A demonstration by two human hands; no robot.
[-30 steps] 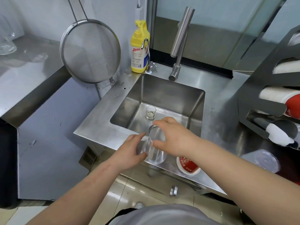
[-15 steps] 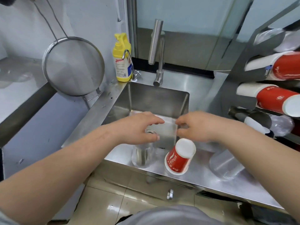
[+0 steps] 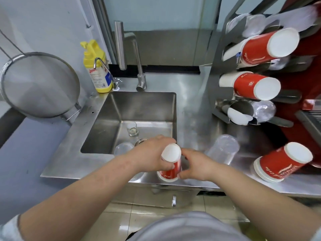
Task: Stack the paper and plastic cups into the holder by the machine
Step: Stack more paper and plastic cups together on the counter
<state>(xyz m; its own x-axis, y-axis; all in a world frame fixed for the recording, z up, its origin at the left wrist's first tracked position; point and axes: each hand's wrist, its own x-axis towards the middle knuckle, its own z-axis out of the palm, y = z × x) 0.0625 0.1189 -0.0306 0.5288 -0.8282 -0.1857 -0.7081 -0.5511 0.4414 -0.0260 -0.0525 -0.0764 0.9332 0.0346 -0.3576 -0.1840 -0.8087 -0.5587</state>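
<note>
An upside-down red paper cup stack [image 3: 171, 162] stands on the counter's front edge. My left hand [image 3: 152, 153] grips its left side and my right hand [image 3: 196, 165] grips its lower right side. A clear plastic cup stack [image 3: 123, 148] stands just left of my left hand. Another clear plastic cup stack [image 3: 223, 150] stands upside down to the right. A bigger red paper cup stack [image 3: 283, 162] lies tilted at the far right. The steel cup holder [image 3: 217, 70] on the right holds red paper cups [image 3: 255, 86] and clear cups [image 3: 264, 110] in its slots.
A steel sink [image 3: 139, 108] with a small glass [image 3: 132, 129] in it lies behind my hands. A tap [image 3: 139, 63], a yellow soap bottle [image 3: 97, 68] and a hanging mesh strainer [image 3: 40, 84] stand at the back and left. A red machine [image 3: 309, 94] is right of the holder.
My left hand let go of the clear cup stack and moved right onto the red paper cup stack. My right hand also closed on it. The view has shifted right.
</note>
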